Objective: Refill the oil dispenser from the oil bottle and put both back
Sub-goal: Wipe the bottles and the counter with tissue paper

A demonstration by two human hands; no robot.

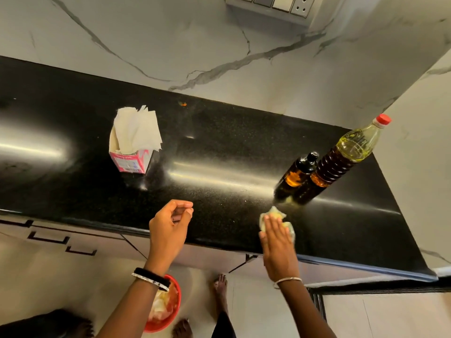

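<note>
A wide bare stretch of glossy black stone worktop [219,154] lies between the pink tissue box [130,158] and two oil bottles: the dark pump-top oil dispenser [296,175] touching the tall red-capped oil bottle [341,157] by the right-hand wall.

1. Head view: one wide-angle camera, set above the counter [219,167], facing steeply down.
2. Range: close; left hand [170,224] and right hand [278,242] lie in the lower frame, wall [170,32] at top.
</note>
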